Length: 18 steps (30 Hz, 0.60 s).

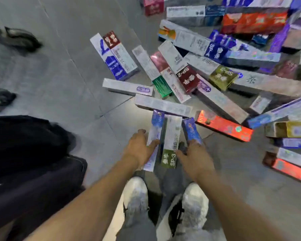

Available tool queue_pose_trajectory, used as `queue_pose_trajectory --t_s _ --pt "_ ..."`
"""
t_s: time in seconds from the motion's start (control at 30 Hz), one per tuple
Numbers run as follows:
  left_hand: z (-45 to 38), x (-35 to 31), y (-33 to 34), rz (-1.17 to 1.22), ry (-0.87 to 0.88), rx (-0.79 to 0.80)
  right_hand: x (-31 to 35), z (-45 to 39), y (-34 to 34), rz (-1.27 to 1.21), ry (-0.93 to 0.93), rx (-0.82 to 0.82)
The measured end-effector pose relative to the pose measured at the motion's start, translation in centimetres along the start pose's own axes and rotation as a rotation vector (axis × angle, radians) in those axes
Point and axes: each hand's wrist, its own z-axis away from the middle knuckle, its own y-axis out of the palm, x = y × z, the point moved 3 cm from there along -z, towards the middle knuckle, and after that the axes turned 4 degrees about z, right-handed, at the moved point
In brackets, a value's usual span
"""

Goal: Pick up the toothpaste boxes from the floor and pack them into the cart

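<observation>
Two white shoes (165, 202) sit at the bottom of the view, and both bare forearms reach out past them toward three toothpaste boxes lying side by side on the grey tiled floor (63, 70). At the middle of the three is the green-ended box (171, 141) marked SP-3, its long side running away from the shoes. Just left of it lies a blue-and-white box (155, 136), and the left hand (139, 150) rests on that box with the thumb across its top face and the fingers spread down its far left side. Just right of the green-ended box lies a blue box (192, 130); the right hand (194, 157) has its fingers on the near end of it, loosely curled, though blur hides whether they truly grip.

Beyond the far end of the green-ended box a pale box (163, 106) lies crosswise, touching the tips of all three. To the right of the green-ended box an orange-red box (224, 126) lies at a slant on the tiles. Farther beyond, a loose pile of boxes (215, 54) in many colours overlaps up to the top right corner. Well to the left of the green-ended box a dark bag (33, 153) sits, and beyond it two dark shoes (16, 38).
</observation>
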Motion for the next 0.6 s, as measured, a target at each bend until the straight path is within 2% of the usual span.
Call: queue_pose_trajectory --t_s 0.07,0.23,0.4,0.6 --pt "-1.8 0.7 1.8 0.019 0.056 -0.059 -0.3 -2.3 2.3 -0.071 0.013 -0.068" --pt "-3.8 2.2 4.6 0.103 0.045 -0.144 0.0 -5.7 6.1 -0.358 0.149 -0.137" --pt "-4.1 3.1 4.0 0.161 -0.023 -0.16 0.8 -6.1 7.5 -0.236 0.203 -0.124" --pt "-1.8 4.6 1.2 0.617 -0.166 -0.049 1.9 -4.7 6.3 -0.305 0.201 -0.058"
